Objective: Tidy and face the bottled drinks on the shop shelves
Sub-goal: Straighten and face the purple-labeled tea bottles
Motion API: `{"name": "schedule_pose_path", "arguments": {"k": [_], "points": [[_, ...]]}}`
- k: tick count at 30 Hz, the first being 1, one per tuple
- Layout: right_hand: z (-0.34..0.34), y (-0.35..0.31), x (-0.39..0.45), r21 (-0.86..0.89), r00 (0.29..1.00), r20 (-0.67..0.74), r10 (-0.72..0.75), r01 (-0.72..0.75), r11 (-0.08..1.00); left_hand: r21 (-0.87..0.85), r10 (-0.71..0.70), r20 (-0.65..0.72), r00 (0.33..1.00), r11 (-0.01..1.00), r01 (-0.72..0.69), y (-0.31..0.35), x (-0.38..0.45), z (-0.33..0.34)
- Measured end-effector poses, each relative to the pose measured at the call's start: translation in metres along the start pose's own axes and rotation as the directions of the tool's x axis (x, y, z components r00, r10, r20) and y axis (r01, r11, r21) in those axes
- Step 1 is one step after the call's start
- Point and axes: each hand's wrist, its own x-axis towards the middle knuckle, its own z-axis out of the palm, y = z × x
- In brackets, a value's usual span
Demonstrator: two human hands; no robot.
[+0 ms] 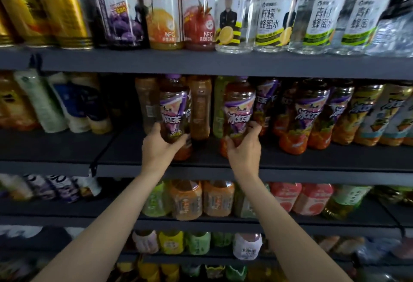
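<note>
On the middle shelf (312, 165) my left hand (157, 147) grips the base of a purple-labelled iced tea bottle (174, 107). It is held upright, slightly above the shelf board. My right hand (244, 147) grips the lower part of a second purple-labelled iced tea bottle (239, 112), also upright. Both labels face me. More iced tea bottles (310, 114) with purple and orange labels stand in a row to the right of my right hand.
Brown tea bottles (200, 105) stand between and behind the two held ones. Juice bottles (164, 9), clear honey-water bottles (270, 13) and gold cans (64, 13) fill the top shelf. Lower shelves hold orange, green and pink drinks (283, 197). A gap lies at the middle shelf's left-centre (120, 143).
</note>
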Motion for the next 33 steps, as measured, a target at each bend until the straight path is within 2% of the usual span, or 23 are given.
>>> {"name": "schedule_pose_path", "arguments": {"k": [3, 7, 10, 18, 24, 30, 33], "points": [[-0.023, 0.016, 0.017, -0.008, 0.993, -0.097, 0.059, -0.060, 0.998, -0.021, 0.035, 0.075, 0.997, 0.999, -0.034, 0.010, -0.002, 0.016], [-0.036, 0.031, 0.038, -0.109, 0.987, -0.141, 0.078, -0.094, 0.990, -0.024, 0.068, 0.182, 0.981, 0.998, -0.065, 0.025, -0.002, 0.032], [-0.035, 0.037, 0.047, -0.140, 0.988, -0.137, 0.077, -0.096, 0.985, -0.008, 0.094, 0.242, 0.966, 0.995, -0.095, 0.033, 0.000, 0.042], [-0.026, 0.041, 0.069, -0.221, 0.993, -0.067, 0.096, -0.108, 0.969, 0.035, 0.113, 0.197, 0.974, 0.992, -0.122, 0.038, -0.005, 0.065], [-0.014, 0.041, 0.089, -0.195, 0.989, -0.077, 0.129, -0.142, 0.970, 0.092, 0.074, 0.315, 0.946, 0.990, -0.108, 0.032, -0.003, 0.066], [-0.021, 0.050, 0.087, -0.199, 0.994, -0.012, 0.110, -0.110, 0.974, 0.080, 0.063, 0.407, 0.911, 0.991, -0.105, 0.039, -0.001, 0.068], [-0.042, 0.055, 0.069, -0.214, 0.998, 0.001, -0.056, 0.055, 0.975, 0.052, 0.075, 0.426, 0.902, 0.993, -0.107, 0.051, -0.008, 0.082]]}}
